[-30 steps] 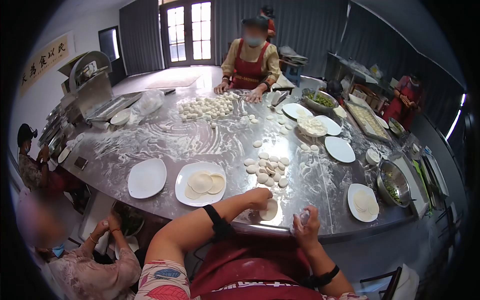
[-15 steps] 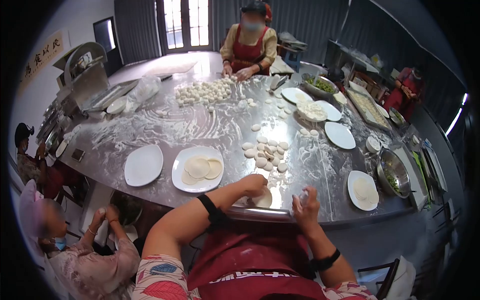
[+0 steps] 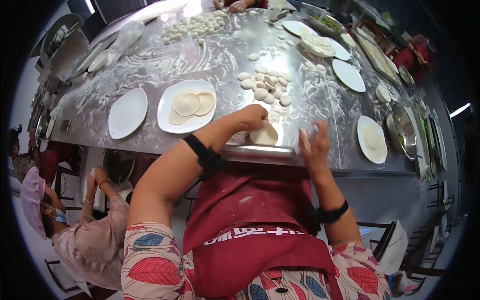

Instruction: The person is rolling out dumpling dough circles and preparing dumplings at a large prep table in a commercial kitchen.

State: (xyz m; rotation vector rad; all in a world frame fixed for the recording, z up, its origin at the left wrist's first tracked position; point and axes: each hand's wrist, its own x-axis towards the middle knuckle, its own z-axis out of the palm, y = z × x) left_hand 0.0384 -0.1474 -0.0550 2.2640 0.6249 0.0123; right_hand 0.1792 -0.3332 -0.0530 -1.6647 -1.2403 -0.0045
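At the near edge of the steel table, my left hand (image 3: pixel 254 118) is closed, its fingers pinching the upper left edge of a thin round dough wrapper (image 3: pixel 265 135). The wrapper lies on the table. My right hand (image 3: pixel 315 146) is raised just right of it, fingers spread and somewhat smeared by motion, with nothing I can make out in them. Beyond my left hand lies a cluster of small flattened dough discs (image 3: pixel 267 85). A white plate (image 3: pixel 165 122) to the left bears several finished wrappers (image 3: pixel 188 104).
A bare white plate (image 3: pixel 128 113) stands farther left. On the right are a plate of wrappers (image 3: pixel 372 142) and a steel bowl (image 3: pixel 404 131) with green filling. Dough pieces (image 3: pixel 194 27) lie at the back. A seated co-worker (image 3: pixel 90 235) is at the lower left.
My view has tilted downward, so the table sits higher in it. My left hand stays at the wrapper, of which more shows now. My right hand remains raised beside it.
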